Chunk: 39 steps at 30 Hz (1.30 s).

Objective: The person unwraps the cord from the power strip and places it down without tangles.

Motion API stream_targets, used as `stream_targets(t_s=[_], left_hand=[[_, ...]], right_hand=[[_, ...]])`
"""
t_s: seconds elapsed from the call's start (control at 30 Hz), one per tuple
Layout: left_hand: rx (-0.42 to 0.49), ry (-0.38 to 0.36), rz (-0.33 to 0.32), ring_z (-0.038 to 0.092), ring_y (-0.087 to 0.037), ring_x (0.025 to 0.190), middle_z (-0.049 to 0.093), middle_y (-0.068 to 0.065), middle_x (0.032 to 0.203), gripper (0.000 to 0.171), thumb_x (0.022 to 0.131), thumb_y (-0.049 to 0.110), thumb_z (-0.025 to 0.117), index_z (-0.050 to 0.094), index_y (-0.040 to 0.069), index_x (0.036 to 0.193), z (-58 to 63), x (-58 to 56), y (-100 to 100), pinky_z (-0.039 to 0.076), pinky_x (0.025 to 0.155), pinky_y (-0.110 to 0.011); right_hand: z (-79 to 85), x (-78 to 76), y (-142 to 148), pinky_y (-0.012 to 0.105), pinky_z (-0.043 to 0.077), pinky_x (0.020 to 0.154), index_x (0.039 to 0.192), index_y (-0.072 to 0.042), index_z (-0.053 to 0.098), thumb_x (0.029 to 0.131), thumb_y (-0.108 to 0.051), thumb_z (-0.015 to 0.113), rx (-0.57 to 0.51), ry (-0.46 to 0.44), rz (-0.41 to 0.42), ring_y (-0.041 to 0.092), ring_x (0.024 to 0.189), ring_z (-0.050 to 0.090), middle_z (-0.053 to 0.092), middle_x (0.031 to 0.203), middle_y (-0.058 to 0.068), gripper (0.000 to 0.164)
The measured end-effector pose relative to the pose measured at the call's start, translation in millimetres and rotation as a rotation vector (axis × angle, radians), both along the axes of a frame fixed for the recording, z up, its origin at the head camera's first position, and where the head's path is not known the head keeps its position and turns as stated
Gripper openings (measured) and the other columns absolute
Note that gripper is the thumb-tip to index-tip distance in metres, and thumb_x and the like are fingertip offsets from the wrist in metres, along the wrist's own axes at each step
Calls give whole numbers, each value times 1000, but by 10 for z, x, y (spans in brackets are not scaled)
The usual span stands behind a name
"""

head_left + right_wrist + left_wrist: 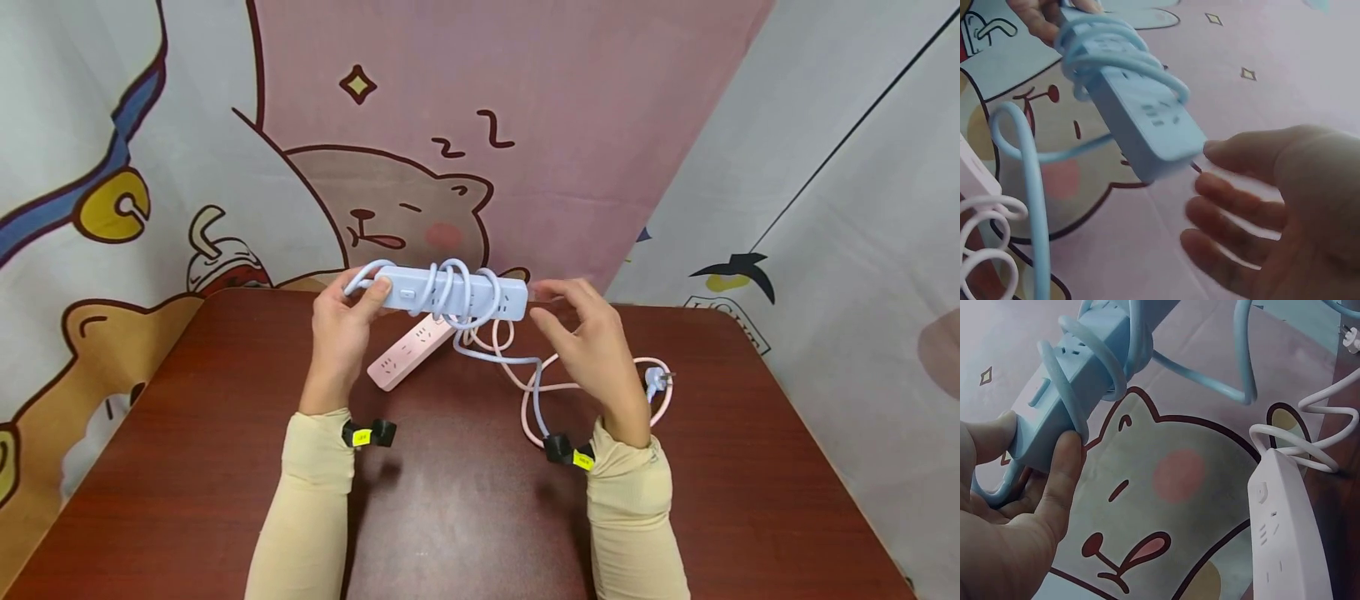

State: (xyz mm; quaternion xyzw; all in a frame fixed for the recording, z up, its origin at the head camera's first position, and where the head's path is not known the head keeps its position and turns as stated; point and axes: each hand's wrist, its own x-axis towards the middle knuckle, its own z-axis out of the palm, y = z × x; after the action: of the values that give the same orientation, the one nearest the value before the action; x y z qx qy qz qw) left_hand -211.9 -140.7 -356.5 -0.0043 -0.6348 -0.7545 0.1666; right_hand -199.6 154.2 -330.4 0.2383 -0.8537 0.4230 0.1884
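Observation:
My left hand (341,333) grips one end of a light blue power strip (513,300), raised above the table, with the thumb at its switch end. The strip's blue cord (467,292) is wrapped in several loose loops around its body. From the loops the cord trails down to the right. At the strip's other end is my right hand (600,350), fingers spread and bent loosely around nothing. In the right wrist view, one fingertip (1213,150) lies right at the strip's corner. A pink power strip (408,354) rests on the table behind, its upper end overlapped by the blue strip.
A pink cord (527,417) lies in loose curves on the brown table (450,500), crossing the blue cord. The blue plug (655,379) is beyond my right wrist. Behind the table hangs a cartoon-printed cloth (585,125). Each wrist wears a small black camera (382,432).

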Motion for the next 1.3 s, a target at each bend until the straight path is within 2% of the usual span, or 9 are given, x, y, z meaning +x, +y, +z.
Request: stream_targets(t_s=[0.17, 0.37, 0.57, 0.7, 0.93, 1.03, 1.13, 1.23, 1.3], left_hand=[[-101, -25, 3, 67, -4, 84, 66, 7, 99, 34, 99, 12, 66, 63, -4, 129, -15, 16, -3, 59, 79, -21], [-151, -9, -42, 68, -4, 84, 65, 6, 101, 35, 99, 12, 66, 61, -5, 130, -8, 36, 2, 60, 81, -21], [-160, -29, -12, 68, -4, 85, 65, 6, 101, 35, 99, 15, 66, 63, -2, 130, -14, 33, -26, 59, 80, -20], [-179, -30, 28, 66, -4, 84, 65, 6, 100, 34, 99, 15, 67, 64, -1, 129, -18, 24, -42, 59, 79, -19], [-218, -11, 42, 65, -2, 83, 64, 4, 100, 35, 98, 14, 68, 64, -2, 129, -11, 16, -23, 58, 78, -18], [-235, -5, 36, 66, -1, 81, 64, 4, 100, 36, 98, 15, 69, 64, -2, 128, -14, 16, -29, 59, 79, -21], [-237, -7, 37, 66, -1, 82, 64, 3, 101, 36, 98, 17, 69, 65, -1, 128, -14, 20, -45, 59, 80, -22], [-221, -11, 47, 67, -3, 84, 65, 1, 104, 35, 98, 17, 68, 65, 1, 129, -15, 21, -64, 59, 81, -20], [-199, -7, 55, 66, -4, 85, 65, 1, 104, 34, 98, 16, 68, 66, 1, 129, -11, 18, -70, 59, 81, -20]], right_hand=[[-13, -28, -142, 23, 46, 91, 129, -13, 70, 92, -1, 71, -3, 176, 103, 25, 113, 58, 62, 131, 12, 38], [-34, -41, -230, 38, 41, 90, 119, -16, 76, 90, 0, 73, 115, 275, 134, 35, 115, 52, 59, 139, 12, 33], [-38, -52, -208, 38, 42, 91, 111, -15, 77, 87, -6, 78, 112, 331, 66, 33, 113, 53, 66, 135, 9, 25], [-28, -50, -188, 36, 45, 97, 108, -11, 77, 87, -7, 78, 97, 366, 62, 31, 119, 57, 69, 133, 7, 21], [-26, -38, -177, 37, 47, 107, 105, -6, 78, 86, -6, 79, 108, 464, 73, 32, 120, 64, 77, 111, 10, 19], [-26, -32, -167, 38, 48, 102, 102, -6, 79, 85, -7, 80, 109, 486, 72, 32, 112, 66, 76, 103, 11, 17], [-25, -29, -156, 30, 49, 84, 99, -7, 78, 84, -7, 81, 101, 473, 70, 25, 95, 64, 73, 97, 11, 15], [-34, -25, -153, 23, 41, 68, 98, -8, 78, 84, -6, 80, 84, 447, 71, 17, 78, 55, 68, 90, 9, 14], [-39, -22, -155, 20, 38, 64, 99, -8, 78, 85, -5, 79, 70, 421, 83, 13, 73, 50, 66, 88, 8, 14]])
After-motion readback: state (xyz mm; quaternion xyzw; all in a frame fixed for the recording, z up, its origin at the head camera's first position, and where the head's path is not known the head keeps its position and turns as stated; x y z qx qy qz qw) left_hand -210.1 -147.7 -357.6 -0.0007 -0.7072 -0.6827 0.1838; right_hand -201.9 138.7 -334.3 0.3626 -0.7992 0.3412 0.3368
